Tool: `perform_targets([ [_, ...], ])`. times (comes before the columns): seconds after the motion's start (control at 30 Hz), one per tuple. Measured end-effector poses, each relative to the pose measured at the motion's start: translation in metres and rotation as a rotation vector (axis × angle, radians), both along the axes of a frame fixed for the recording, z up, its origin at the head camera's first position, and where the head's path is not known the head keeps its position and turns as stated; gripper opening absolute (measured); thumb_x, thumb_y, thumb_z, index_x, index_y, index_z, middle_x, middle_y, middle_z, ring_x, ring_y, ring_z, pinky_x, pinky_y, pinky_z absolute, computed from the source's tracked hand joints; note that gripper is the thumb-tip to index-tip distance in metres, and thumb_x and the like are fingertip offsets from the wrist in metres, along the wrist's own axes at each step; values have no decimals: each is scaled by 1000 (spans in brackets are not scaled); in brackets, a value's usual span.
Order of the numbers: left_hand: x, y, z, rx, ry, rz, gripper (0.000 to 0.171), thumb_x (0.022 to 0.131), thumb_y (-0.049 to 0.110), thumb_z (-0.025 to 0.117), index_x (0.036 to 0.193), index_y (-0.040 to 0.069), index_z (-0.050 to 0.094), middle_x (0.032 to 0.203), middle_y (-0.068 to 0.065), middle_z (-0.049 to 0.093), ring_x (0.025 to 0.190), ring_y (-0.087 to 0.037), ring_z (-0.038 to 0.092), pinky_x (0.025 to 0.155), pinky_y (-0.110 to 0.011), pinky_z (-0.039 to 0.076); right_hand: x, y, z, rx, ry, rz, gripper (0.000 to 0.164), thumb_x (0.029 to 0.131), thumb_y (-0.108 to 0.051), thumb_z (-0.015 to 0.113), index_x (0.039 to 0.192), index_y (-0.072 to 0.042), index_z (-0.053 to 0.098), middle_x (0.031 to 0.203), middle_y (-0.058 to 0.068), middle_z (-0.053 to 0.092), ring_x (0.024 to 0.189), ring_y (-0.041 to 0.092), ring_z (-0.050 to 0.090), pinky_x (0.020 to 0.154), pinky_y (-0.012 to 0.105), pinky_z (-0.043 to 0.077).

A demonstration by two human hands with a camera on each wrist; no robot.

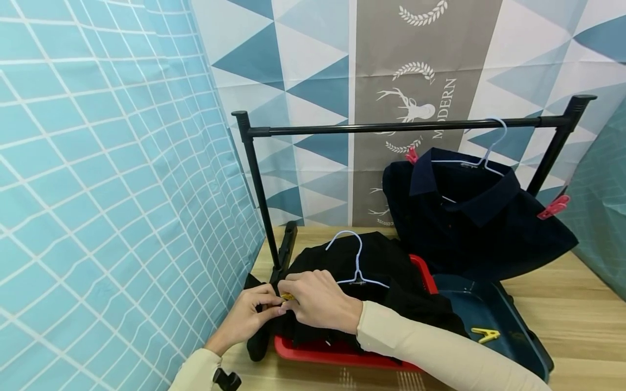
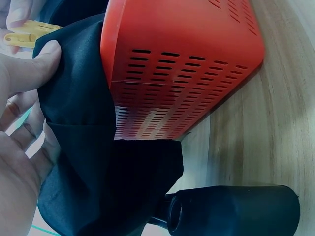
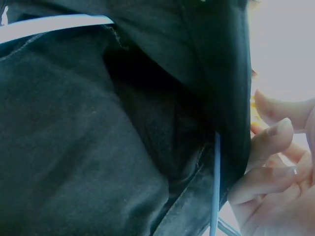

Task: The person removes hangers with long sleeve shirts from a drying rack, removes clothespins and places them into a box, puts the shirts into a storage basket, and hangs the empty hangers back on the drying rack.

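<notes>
A black collared garment lies heaped over the red basket, with a pale blue hanger inside its neck and the hook sticking up. At its left shoulder, my left hand pinches the cloth, the thumb pressed flat on it in the left wrist view. Close beside it, my right hand grips a yellow clothespin whose jaws sit at the cloth edge. Fingertips of both hands nearly meet there. In the right wrist view, the hanger arm runs inside the dark cloth.
The red basket stands beneath the garment, by a black rack foot. A navy shirt hangs from the rack bar, with pink clothespins on its shoulders. Another yellow clothespin lies in a dark blue tray.
</notes>
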State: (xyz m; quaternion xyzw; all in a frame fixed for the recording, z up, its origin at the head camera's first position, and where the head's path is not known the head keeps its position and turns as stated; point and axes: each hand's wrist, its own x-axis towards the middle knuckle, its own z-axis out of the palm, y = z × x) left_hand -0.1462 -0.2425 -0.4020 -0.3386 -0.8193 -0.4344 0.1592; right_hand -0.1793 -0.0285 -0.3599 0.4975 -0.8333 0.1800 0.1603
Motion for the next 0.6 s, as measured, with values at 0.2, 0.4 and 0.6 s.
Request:
perform_targets([
  [0.2,0,0,-2,1,2,-4,16,85,-9,77,89,6,80,79,0,61,67,-11,54,59,-25,47,-1,0,-4,-21,49,8,13,93,-15,75,86,-21,66,72,-10,52,51,1,36,40,16,23],
  [0.4,1,0,-2,7,8,-7,17,84,-10,77,91,6,80,80,0,62,67,-10,54,58,-24,46,-2,1,-5,-78,25,37,12,92,-12,75,88,-20,68,74,-9,54,52,1,37,40,16,23],
  [0.6,2,-1,-2,9,23,-25,21,83,-12,77,95,4,81,81,-1,63,67,-12,55,59,-24,45,-1,1,-6,-155,13,42,22,88,-2,73,84,-23,67,74,-12,53,54,-1,39,41,14,26],
])
